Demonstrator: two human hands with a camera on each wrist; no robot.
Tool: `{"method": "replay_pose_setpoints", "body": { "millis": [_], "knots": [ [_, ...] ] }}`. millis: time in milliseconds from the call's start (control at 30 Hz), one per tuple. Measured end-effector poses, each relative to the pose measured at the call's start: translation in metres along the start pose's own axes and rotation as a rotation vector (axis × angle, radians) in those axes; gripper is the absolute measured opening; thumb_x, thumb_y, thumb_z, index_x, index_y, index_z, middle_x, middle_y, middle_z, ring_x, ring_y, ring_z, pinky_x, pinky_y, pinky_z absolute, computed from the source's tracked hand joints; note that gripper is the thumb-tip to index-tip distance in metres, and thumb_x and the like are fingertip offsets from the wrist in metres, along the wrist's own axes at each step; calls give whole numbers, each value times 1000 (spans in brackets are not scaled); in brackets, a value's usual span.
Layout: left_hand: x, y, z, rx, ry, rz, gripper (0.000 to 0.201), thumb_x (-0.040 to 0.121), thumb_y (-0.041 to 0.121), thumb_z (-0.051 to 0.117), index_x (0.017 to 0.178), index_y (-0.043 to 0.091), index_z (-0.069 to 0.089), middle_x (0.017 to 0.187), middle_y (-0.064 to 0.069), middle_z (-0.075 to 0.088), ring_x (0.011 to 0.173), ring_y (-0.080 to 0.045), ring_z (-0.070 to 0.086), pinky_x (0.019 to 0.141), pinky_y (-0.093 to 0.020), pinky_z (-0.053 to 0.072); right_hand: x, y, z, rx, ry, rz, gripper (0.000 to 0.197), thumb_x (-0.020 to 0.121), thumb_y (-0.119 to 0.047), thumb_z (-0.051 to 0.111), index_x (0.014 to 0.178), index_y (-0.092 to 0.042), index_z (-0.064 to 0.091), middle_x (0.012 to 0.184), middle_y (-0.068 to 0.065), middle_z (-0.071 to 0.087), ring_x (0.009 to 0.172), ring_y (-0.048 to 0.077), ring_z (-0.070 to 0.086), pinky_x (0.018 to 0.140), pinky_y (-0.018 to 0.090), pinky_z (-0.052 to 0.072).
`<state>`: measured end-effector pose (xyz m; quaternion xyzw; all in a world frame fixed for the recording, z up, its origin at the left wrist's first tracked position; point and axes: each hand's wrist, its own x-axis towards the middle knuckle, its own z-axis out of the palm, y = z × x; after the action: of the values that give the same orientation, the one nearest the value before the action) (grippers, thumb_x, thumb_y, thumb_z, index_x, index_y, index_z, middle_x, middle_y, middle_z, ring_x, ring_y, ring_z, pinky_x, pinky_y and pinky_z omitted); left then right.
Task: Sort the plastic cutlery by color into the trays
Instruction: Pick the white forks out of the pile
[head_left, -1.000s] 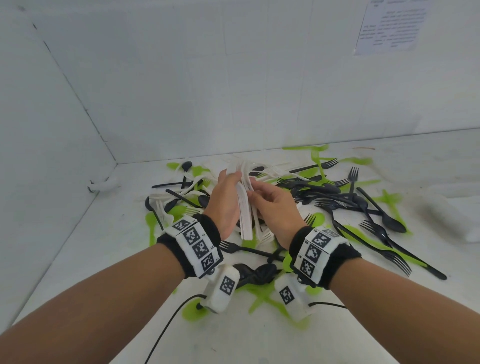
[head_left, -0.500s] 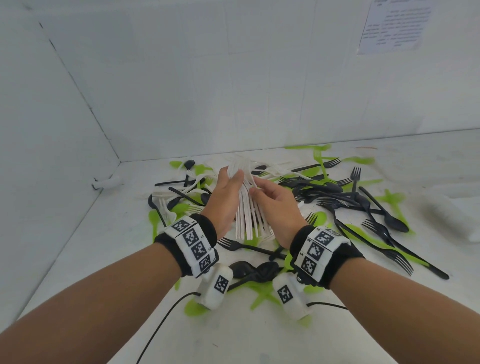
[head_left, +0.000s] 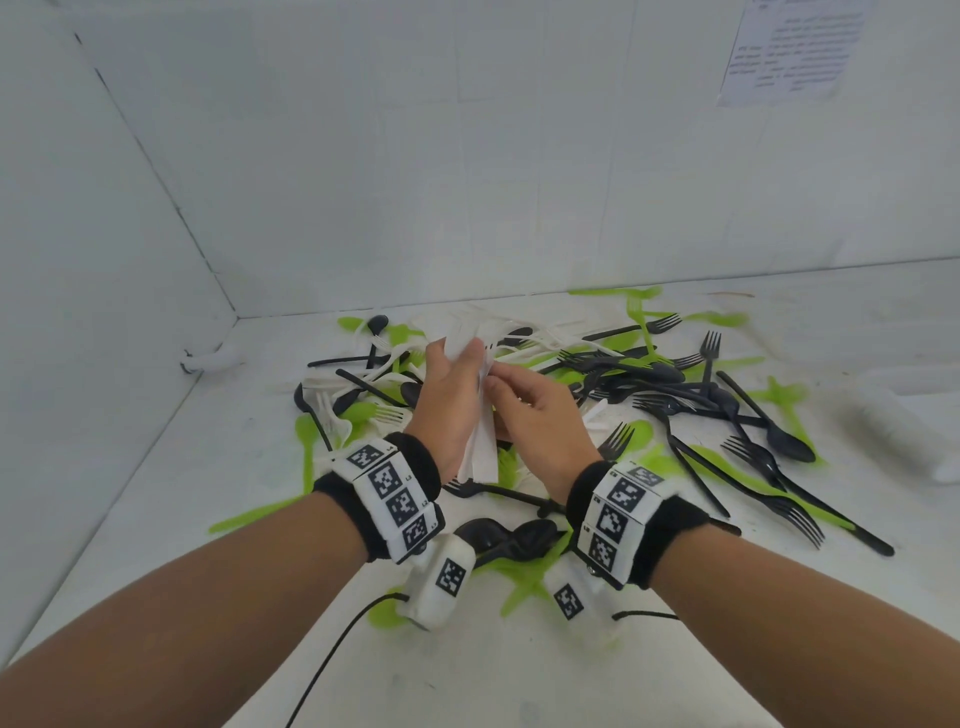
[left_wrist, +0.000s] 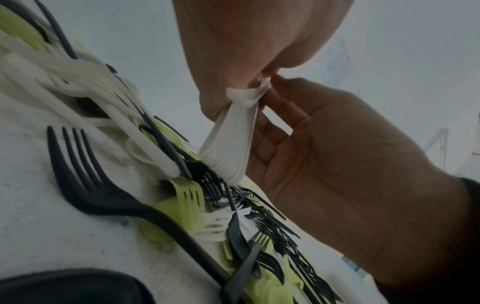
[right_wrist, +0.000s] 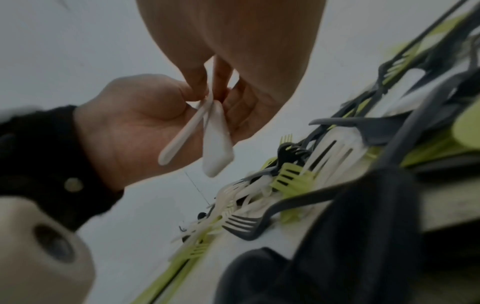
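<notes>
White stack (head_left: 480, 441) held upright above the mixed pile (head_left: 649, 395), toward the table's back-left corner. Left hand (head_left: 447, 400) fingers curled round it; right hand (head_left: 535, 415) fingers pinching its upper end. Advised: square the handles before moving, keep the grip low and firm, lift clear of black forks (left_wrist: 109, 185) below. No trays confirmed in view.
</notes>
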<state>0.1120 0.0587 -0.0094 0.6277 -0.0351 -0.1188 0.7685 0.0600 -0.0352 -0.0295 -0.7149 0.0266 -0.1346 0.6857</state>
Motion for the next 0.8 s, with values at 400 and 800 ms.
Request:
{"method": "replay_pose_setpoints", "body": {
  "millis": [400,800],
  "knots": [
    [9,5,-2,38,-10,-28,21,105,31,53,121,22,43,109,-9,66,105,-22,65,102,-48,52,1,-8,-2,229,283,68,19,103,-18,58,97,-16,76,86,1,76,82,18,72,86,38,59],
    [-2,9,11,-86,-103,-140,25,106,37,51,121,32,31,132,-12,60,123,-26,61,109,-50,47,-1,-14,3,149,86,79,32,104,-15,50,114,-30,76,106,-22,75,106,-5,67,98,24,49]
  ]
}}
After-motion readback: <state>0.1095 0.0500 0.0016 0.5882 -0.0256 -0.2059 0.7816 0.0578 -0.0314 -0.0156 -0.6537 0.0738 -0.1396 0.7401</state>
